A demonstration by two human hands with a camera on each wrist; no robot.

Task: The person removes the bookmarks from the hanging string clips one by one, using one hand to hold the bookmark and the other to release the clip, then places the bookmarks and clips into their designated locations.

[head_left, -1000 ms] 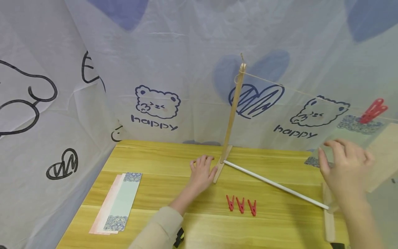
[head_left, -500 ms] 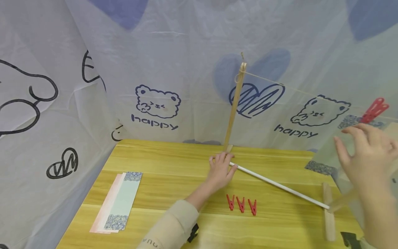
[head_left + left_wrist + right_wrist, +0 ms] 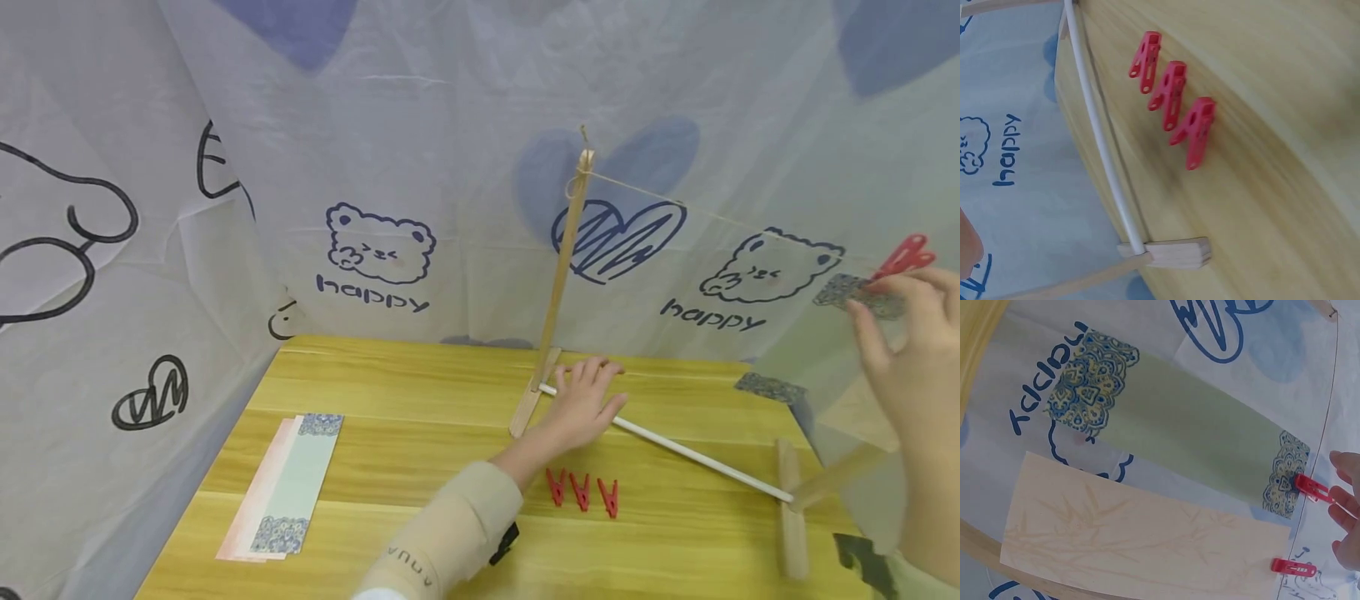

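In the head view my left hand (image 3: 581, 408) hovers over the white rod (image 3: 697, 457) of a wooden stand, fingers spread and holding nothing. My right hand (image 3: 926, 333) is raised at the right, its fingertips right by a red clothespin (image 3: 1314, 487) on a thin string (image 3: 1333, 381). That clothespin holds a green card (image 3: 1191, 419) with blue patterned ends. Beside it hangs a beige card (image 3: 1141, 531) with a faint bamboo print, under a second red clothespin (image 3: 1293, 567). Thumb and fingers of this hand are apart, not squeezing the clip.
Three red clothespins (image 3: 1169, 94) lie in a row on the wood-grain table (image 3: 405, 375). Several paper cards (image 3: 298, 483) overlap at the left. The stand's upright post (image 3: 567, 258) rises behind my left hand, and its other wooden foot (image 3: 792, 517) stands at the right. A printed cloth (image 3: 457, 167) hangs behind.
My left hand has moved right, past the stand's left foot to above the rod. My right hand has gone right and up to the clothespin on the green card.
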